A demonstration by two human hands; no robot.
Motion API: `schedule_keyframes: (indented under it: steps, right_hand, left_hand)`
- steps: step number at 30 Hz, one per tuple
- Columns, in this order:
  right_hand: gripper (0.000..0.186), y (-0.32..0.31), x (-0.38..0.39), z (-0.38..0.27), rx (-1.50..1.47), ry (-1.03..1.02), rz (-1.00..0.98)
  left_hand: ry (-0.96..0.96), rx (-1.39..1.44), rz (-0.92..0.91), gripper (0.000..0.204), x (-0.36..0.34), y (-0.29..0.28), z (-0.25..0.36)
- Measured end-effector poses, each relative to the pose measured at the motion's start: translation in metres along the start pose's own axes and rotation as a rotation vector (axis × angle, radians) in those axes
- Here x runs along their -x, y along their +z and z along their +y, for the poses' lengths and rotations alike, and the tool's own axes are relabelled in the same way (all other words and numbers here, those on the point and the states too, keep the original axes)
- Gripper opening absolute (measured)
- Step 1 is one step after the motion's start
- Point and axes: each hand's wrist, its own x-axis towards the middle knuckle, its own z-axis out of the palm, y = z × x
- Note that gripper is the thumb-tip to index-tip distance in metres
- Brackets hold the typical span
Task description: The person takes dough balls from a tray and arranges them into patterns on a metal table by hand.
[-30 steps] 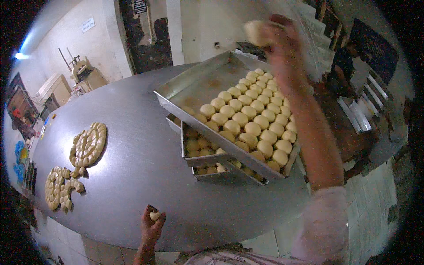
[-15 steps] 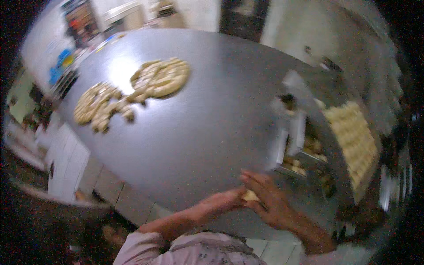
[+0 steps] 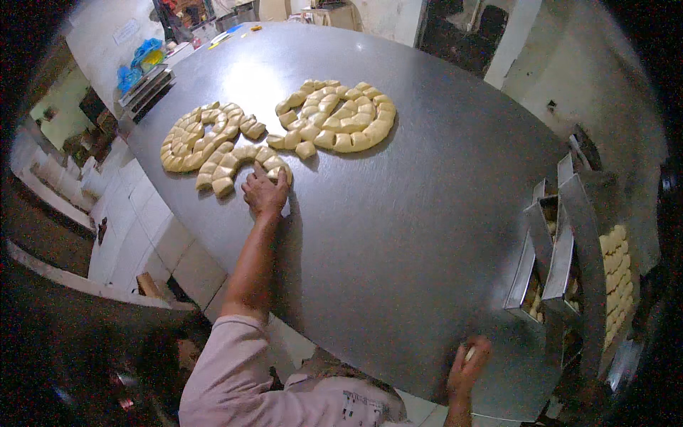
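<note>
On the metal table, my left hand [image 3: 265, 193] reaches out to a curved row of cut dough pieces [image 3: 226, 165]. Its thumb and fingers close round the dough piece at the row's right end. Close to the table's near edge is my right hand [image 3: 469, 364], curled round a small pale dough piece [image 3: 469, 354], mostly covered by the fingers. Behind the left hand lie two large coils of cut dough, a left coil [image 3: 174, 146] and a right coil [image 3: 373, 135]. A few loose dough pieces [image 3: 306, 149] sit between them.
Metal pans [image 3: 523, 274] with dough inside stand at the table's right side. Beyond them is a tray of dough pieces [image 3: 617, 285] in rows. Stacked trays [image 3: 146, 89] and blue plastic bags [image 3: 131, 75] are at the far left. The table's metal top [image 3: 398, 235] spreads between.
My hands were together around a dough piece near the table's front edge. Now the left has stretched forward to the dough row, while the right stays low with a piece. The view has shifted left.
</note>
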Motion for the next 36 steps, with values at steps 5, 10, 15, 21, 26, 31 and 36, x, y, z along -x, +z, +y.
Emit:
schedule_keyframes:
  steps: [5,10,15,21,26,31,36]
  right_hand:
    - [0.019,-0.012,0.025,0.079,0.125,0.102,0.159]
    - [0.019,0.002,0.006,0.012,-0.019,0.075,0.063]
    - [0.022,-0.022,0.077,0.191,0.299,0.44,0.135]
    - [0.022,-0.036,0.02,0.092,0.03,0.084,0.106]
    - [0.022,-0.033,0.024,0.168,0.114,0.458,0.199]
    - [0.029,-0.104,0.064,0.161,-0.063,0.132,0.011]
    - [0.044,-0.258,0.023,0.168,-0.986,0.48,-0.077]
  left_hand:
    - [-0.049,-0.029,0.002,0.071,-0.032,0.026,0.035]
    - [0.096,0.059,0.169,0.066,-0.039,0.043,-0.015]
    - [0.316,0.215,-0.633,0.057,0.064,-0.035,0.028]
    - [-0.068,1.22,-1.394,0.038,0.166,-0.067,0.06]
    - [0.082,1.284,-1.566,0.024,0.235,-0.07,0.113]
    - [-0.001,1.138,-1.565,0.025,0.279,-0.086,0.14]
    - [-0.106,1.013,-1.433,0.03,0.292,-0.078,0.124]
